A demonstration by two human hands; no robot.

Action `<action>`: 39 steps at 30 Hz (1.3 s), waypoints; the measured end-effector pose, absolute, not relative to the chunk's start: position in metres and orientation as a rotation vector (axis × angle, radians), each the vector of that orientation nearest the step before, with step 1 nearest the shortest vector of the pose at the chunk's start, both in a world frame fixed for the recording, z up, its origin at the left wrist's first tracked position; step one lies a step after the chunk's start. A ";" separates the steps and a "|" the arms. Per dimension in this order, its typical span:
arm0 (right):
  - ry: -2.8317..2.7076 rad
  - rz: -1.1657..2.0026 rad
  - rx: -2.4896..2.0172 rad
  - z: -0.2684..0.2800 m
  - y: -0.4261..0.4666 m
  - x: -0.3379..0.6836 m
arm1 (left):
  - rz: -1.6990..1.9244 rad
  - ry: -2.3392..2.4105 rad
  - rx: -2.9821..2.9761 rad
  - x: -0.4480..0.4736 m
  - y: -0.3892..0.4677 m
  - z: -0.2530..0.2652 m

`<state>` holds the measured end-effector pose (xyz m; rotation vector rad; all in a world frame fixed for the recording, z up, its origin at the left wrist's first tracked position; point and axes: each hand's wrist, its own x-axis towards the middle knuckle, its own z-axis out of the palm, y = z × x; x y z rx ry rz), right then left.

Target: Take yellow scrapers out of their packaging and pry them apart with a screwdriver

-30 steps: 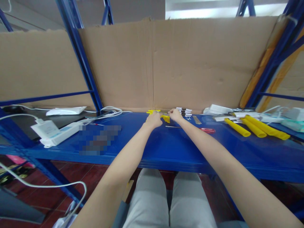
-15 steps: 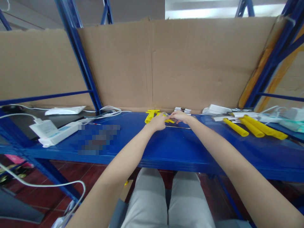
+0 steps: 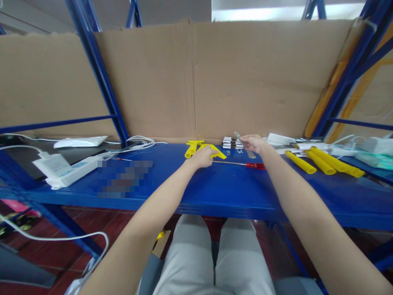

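Note:
My left hand (image 3: 202, 157) is closed over a yellow plastic piece (image 3: 218, 152) on the blue tabletop. Beside it lies a yellow T-shaped tube piece (image 3: 192, 148). My right hand (image 3: 254, 143), its fingers pinched, holds a thin greyish flat strip (image 3: 251, 154) that shows above and below the fingertips; its exact kind is unclear. Just below that hand is a screwdriver with a red handle (image 3: 254, 165), its long shaft reaching left toward my left hand. Several tiny light-coloured bits (image 3: 239, 151) lie between the hands, in front of a small white-and-brown stack (image 3: 232, 143).
Several yellow tubes (image 3: 319, 159) lie at the right. A white power strip (image 3: 72, 171) with a plugged-in charger and cables is at the left. Cardboard (image 3: 245, 82) stands along the back between blue posts (image 3: 104, 78). A pixelated patch covers something at left.
My right hand has moved right, away from my left hand, with the greyish strip in it. The red screwdriver handle, the tiny bits and the yellow piece's right end now show. My left hand stays nearly in place.

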<state>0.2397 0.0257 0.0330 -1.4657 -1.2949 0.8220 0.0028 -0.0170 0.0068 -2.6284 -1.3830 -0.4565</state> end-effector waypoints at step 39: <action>-1.806 0.143 -2.038 -0.005 0.045 0.284 | -0.452 -1.394 -2.633 0.000 -0.011 0.006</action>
